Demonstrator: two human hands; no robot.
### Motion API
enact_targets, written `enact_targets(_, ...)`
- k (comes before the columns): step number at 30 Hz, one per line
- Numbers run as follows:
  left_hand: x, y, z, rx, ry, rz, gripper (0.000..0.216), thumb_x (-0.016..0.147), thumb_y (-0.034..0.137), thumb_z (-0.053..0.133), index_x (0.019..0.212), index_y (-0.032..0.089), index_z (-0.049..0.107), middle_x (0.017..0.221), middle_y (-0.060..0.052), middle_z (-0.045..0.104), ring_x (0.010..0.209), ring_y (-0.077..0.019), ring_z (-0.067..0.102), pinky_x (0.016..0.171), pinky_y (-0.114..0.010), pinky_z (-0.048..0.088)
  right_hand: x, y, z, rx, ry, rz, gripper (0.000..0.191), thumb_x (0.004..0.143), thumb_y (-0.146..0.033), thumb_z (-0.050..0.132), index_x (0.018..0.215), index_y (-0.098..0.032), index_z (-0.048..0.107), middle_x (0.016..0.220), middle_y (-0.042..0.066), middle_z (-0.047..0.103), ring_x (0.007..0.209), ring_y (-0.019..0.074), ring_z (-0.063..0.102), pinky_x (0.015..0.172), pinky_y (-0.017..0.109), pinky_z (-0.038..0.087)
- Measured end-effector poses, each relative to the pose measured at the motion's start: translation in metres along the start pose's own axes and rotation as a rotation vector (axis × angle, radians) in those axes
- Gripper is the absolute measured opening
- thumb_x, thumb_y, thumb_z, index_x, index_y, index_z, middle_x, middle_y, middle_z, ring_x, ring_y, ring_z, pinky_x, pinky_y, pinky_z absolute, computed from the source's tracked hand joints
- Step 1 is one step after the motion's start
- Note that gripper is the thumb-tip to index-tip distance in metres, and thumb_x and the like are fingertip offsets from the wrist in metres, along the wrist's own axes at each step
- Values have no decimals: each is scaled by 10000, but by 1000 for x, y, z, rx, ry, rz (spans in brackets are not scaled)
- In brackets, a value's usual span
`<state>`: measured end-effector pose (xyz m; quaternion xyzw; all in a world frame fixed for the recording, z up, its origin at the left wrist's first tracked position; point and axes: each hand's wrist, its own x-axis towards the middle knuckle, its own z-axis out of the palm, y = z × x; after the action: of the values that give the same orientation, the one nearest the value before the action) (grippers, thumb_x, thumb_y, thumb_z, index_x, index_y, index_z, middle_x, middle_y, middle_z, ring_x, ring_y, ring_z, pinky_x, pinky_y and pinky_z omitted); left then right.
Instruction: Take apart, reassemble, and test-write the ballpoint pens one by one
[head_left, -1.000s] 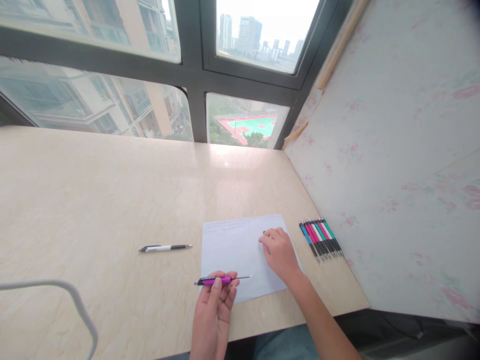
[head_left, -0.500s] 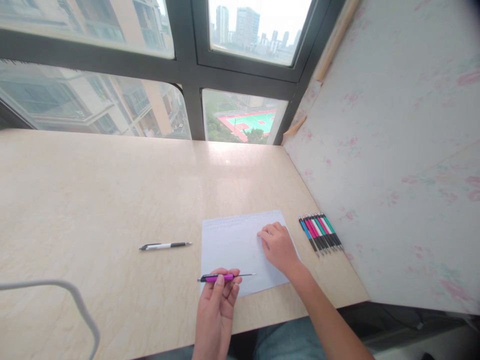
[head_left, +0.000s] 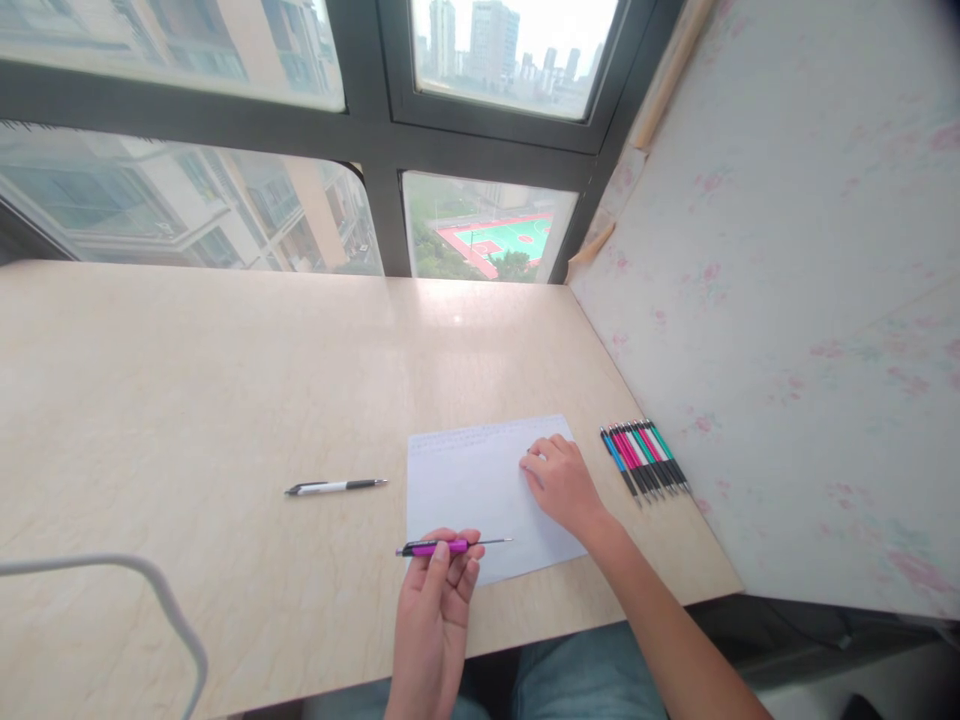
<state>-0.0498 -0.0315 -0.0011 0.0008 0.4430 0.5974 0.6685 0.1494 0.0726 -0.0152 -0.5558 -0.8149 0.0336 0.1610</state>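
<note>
Purple pen (head_left: 458,546): held roughly level at the near left part of the paper (head_left: 459,490), as seen from above; its dark clip end points left, and a thin refill (head_left: 491,541) sticks out of its right end, tip bare.
Left arm: reaches in from the bottom edge, nearly straight ahead, most of the forearm out of view.
Left hand (head_left: 439,595): palm turned upward, fingers curling up behind the pen.
Left grip: closed on the purple barrel, thumb pressed across it from the near side, fingertips supporting it from beyond.
Right arm: slants in from the lower right corner, bare forearm crossing the table's near edge.
Right hand (head_left: 564,485): back upward, over the right side of the paper, knuckles bent and fingers pointing left.
Right grip: fingers curled in; a small dark bit shows beside the fingertips, but I cannot tell whether they are pinching it.
White pen (head_left: 336,487): lies on the tabletop (head_left: 225,400), left of the paper and apart from it.
Row of pens (head_left: 643,460): side by side, right of the paper, near the wall (head_left: 795,300).
</note>
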Motion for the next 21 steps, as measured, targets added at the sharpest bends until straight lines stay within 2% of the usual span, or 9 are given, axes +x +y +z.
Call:
enact_targets(4,-1,2,2,7,9,-6,242,743,186,763,950,142,646,954,-112,741,788,-163,721,733,-238,595,-6,-5,-3,114,41,58,197,847,-112,571,967,-209,693,906,68,650,917,235,531,828,384,392)
enact_targets(7,0,1,3,9,7,1,251,735,196,774,944,143,646,942,-105,742,788,-166,721,726,-240,593,-19,-20,-14,354,70,96,188,901,-148,509,968,-201,676,900,64,659,890,212,567,822,361,440)
enact_targets(10,1,-2,4,27,-10,4,256,739,213,776,948,144,647,947,-102,741,812,-174,722,751,-254,591,-38,-42,-26,656,3,115,202,957,-231,470,1025,-218,660,921,45,678,851,180,603,785,317,478)
enact_targets(12,0,-5,5,44,-29,-5,269,742,226,777,961,146,642,962,-105,741,835,-183,723,780,-267,586,-49,-56,-31,768,-30,123,219,973,-243,453,1043,-225,659,904,34,678,826,165,612,764,298,484)
enact_targets(16,-1,-9,8,105,-70,-27,285,748,264,776,961,142,632,956,-104,741,834,-190,724,816,-293,574,-62,-67,-32,691,-16,118,149,930,-191,529,919,-217,675,855,34,658,830,174,594,760,301,469)
enact_targets(21,-3,-9,11,197,-117,-26,299,766,301,763,968,131,624,930,-107,741,814,-188,721,789,-283,574,-67,-60,-35,538,-65,56,141,903,-138,554,897,-220,669,855,38,642,859,190,567,764,308,455)
